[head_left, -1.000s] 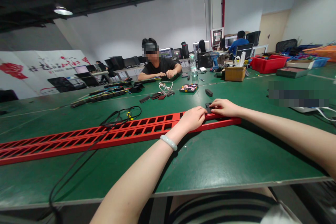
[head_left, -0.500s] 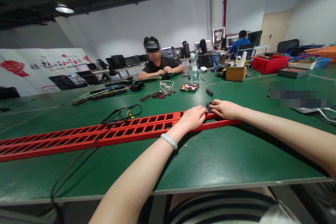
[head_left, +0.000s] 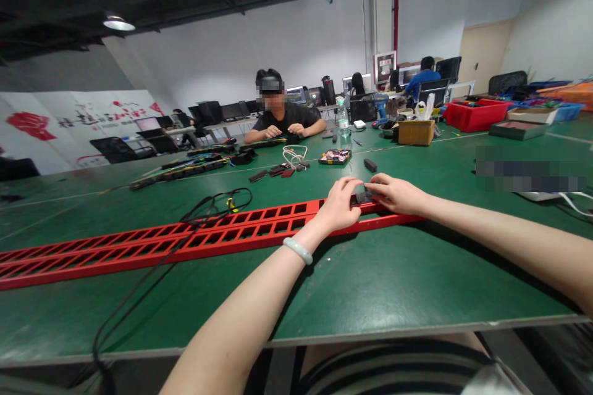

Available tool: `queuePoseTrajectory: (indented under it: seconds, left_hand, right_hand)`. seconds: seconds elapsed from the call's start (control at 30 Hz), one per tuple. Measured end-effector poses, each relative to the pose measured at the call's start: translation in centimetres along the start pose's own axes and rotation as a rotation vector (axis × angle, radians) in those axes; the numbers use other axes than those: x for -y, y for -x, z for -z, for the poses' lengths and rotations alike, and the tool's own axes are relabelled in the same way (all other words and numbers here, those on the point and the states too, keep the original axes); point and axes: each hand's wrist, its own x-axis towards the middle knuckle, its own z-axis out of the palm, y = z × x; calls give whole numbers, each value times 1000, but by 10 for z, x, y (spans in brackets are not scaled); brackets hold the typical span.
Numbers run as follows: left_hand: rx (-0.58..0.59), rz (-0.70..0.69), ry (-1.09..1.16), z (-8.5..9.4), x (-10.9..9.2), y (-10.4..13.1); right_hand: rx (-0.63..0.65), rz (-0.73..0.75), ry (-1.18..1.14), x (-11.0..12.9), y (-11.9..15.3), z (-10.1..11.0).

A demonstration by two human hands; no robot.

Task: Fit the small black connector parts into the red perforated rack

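A long red slotted frame (head_left: 241, 228) with two rows of openings lies across the green table. At its right end a small black part (head_left: 364, 197) sits in or on the frame; its exact kind is unclear. My left hand (head_left: 341, 203), with a pale bangle on the wrist, has thumb and fingers around the part's left side. From the right, my right hand (head_left: 396, 193) grips the other side, its fingertips close to the left ones. Fingers partly hide the part. Just beyond them lies a loose dark block (head_left: 370, 165).
Black cables (head_left: 204, 213) cross the frame and hang over the front edge. Farther back are a shallow tray of small parts (head_left: 335, 157), a white cable (head_left: 294, 154), a bottle (head_left: 343, 118), a cardboard box (head_left: 416, 133) and a red bin (head_left: 477, 115). A co-worker (head_left: 282, 120) sits opposite.
My hands have shifted slightly on the black part, which shows more between them. My left fingers have risen and parted from the thumb. The co-worker's hands have moved apart.
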Motion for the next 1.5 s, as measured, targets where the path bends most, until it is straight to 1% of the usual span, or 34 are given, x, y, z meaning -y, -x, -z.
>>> queuePoseTrajectory:
  seconds: [0.1,0.2,0.27,0.33,0.47,0.6,0.7,0.87,0.97,1.1,1.27,1.33,1.4,1.5]
  left_hand:
    - [-19,1,19,-3,5,0]
    - [-24,-19,63,-6,9,-1]
    - [-12,-50,95,-6,10,-1]
    - [2,-83,115,-5,8,-1]
    - [9,-122,108,-1,2,0]
    - [-6,-155,74,-1,-1,2]
    - [-17,-184,57,-1,-1,3]
    - [-30,-191,16,-1,-2,3]
    - [-62,-214,-29,0,-3,3]
    - [-112,-259,-76,0,-2,1]
    - [-124,-237,-109,0,-3,1]
    - [-122,-221,-136,1,-4,1]
    - [-122,-219,-165,2,-5,1]
    - [-131,-252,-201,2,-4,1]
  right_hand:
    - [-55,76,78,3,0,1]
    - [-77,167,135,4,-1,3]
    - [-85,202,132,6,-1,3]
    - [-111,197,76,8,-2,3]
    - [-153,88,-192,17,-3,-1]
    - [-135,-34,-382,21,-4,-2]
    - [-107,-102,-509,18,-4,-2]
    - [-44,-210,-825,9,-7,-6]
    - [6,-235,-934,6,-8,-7]
    - [81,-255,-1070,6,-7,-2]
    - [76,-375,-1297,0,-5,0]
    - [95,-409,-1394,-3,-5,-1]
    - [133,-423,-1476,-6,-4,-3]
    - [175,-407,-1567,-8,-3,-4]
